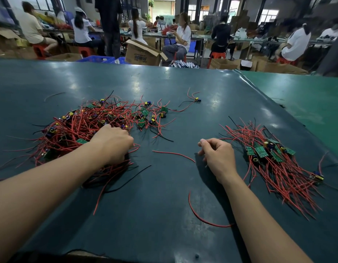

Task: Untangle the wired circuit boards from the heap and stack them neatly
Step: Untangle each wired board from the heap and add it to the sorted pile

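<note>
Your forearms fill the near edge of the view, reaching over the dark green table mat [164, 215]. Your left hand [112, 144] is dug into the near side of the tangled heap [84, 128] of red-wired circuit boards, fingers curled down into the wires; they seem to be gripping a clump, though the fingertips are hidden, so exactly what they hold cannot be told. Your right hand [217, 156] hovers between the heap and the sorted stack [272, 158], fingers loosely curled with thumb and forefinger nearly together, holding nothing that shows.

By my reckoning you are well short of halfway. The stack on your right holds a modest number of boards, their wires combed roughly the same way (neat enough, though fanned at the ends). The heap on the left is clearly the larger mass, with a looser cluster of boards [149, 114] trailing off its far right side. Stray items also remain: a lone capacitor piece [197, 99] beyond, and loose red wires [174, 154] lying between your hands.
</note>
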Demonstrator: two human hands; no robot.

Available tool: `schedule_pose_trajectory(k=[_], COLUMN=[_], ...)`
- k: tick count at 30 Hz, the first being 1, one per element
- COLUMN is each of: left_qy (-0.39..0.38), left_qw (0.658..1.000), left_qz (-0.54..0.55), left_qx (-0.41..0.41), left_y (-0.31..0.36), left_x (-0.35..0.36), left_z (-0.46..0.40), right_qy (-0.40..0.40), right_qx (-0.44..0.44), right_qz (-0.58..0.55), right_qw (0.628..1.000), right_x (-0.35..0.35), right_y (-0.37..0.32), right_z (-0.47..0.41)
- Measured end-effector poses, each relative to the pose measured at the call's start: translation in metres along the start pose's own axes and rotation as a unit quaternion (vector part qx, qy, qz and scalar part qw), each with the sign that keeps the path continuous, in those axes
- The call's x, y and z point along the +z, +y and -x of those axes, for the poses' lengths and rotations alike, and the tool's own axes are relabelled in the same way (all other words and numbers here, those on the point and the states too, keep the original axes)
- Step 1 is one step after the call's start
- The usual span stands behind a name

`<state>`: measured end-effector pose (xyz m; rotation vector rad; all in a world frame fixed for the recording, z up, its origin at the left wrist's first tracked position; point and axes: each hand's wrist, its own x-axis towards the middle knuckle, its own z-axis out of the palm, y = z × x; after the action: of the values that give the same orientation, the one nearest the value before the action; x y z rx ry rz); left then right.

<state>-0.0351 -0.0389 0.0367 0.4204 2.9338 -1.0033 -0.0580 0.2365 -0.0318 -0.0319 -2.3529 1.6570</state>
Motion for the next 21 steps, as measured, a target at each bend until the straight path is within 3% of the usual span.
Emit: schedule_pose_trajectory(k=[5, 8, 11, 15, 18, 21], left_qy=[0.032, 0.074, 0.091, 0.131, 0.219, 0.355], left_qw=[0.999, 0.978, 0.923, 0.861, 0.781, 0.701], left_qz=[-0.004, 0.151, 0.322, 0.433, 0.519, 0.558], left_qx=[-0.031, -0.12, -0.188, -0.231, -0.27, -0.267], left_y=[0.0, -0.008, -0.022, -0.034, -0.038, -0.038], left_x=[-0.001, -0.009, -0.029, -0.045, -0.056, -0.073], left_z=[0.0, -0.002, -0.003, -0.004, -0.004, -0.002], right_qy=[-0.001, 0.0, 0.005, 0.002, -0.003, -0.01], right_qx=[0.008, 0.007, 0.005, 0.007, 0.002, -0.004], right_qz=[-0.017, -0.028, -0.036, -0.047, -0.047, -0.057], right_qw=[1.0, 1.0, 0.999, 0.999, 0.999, 0.998], right_x=[0.0, 0.001, 0.001, 0.0, 0.0, -0.001], right_y=[-0.002, -0.003, -0.005, -0.005, -0.006, -0.011], right_z=[0.001, 0.001, 0.001, 0.002, 0.003, 0.006])
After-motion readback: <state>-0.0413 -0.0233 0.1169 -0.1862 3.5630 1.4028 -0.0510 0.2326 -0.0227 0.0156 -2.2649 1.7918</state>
